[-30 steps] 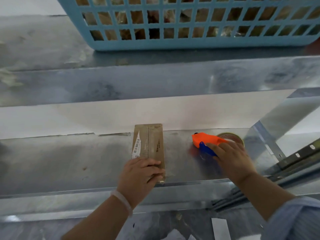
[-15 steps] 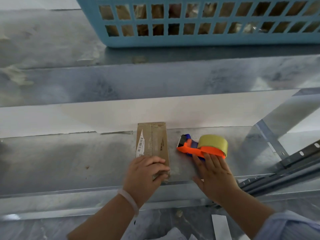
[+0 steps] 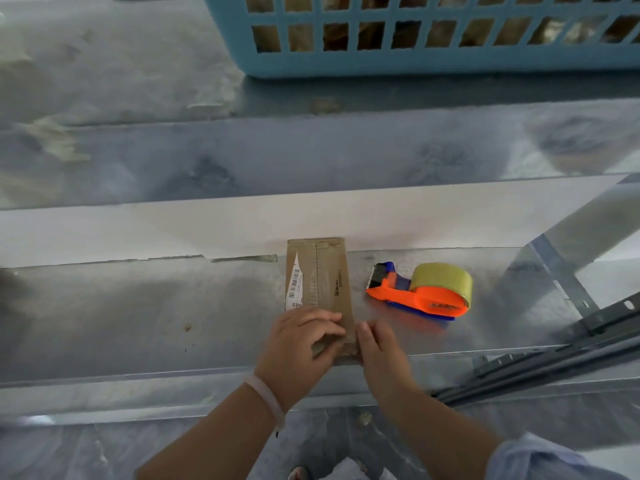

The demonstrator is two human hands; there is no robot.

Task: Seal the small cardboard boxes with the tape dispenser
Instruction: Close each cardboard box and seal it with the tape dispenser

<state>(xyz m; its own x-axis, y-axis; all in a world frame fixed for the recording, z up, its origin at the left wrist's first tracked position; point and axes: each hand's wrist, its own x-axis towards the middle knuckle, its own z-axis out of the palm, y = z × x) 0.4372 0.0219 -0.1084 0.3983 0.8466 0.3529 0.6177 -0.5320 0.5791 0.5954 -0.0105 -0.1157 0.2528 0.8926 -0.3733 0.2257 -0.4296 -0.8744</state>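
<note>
left hand (image 3: 298, 348) grips cardboard box (image 3: 327, 271), right hand (image 3: 381, 355) touches it, tape dispenser (image 3: 420, 294) beside.

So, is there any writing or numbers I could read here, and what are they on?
"065": at the near end of the white barcode label stuck on the cardboard box.
Dark print along the right side of the box: too small to read.
Raised lettering on the orange tape dispenser: too blurred to read.
Blue basket: no text shows.

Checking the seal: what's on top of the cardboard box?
A white barcode label. The left hand and right hand cover the near end of the box, hiding the surface beneath them.
</note>
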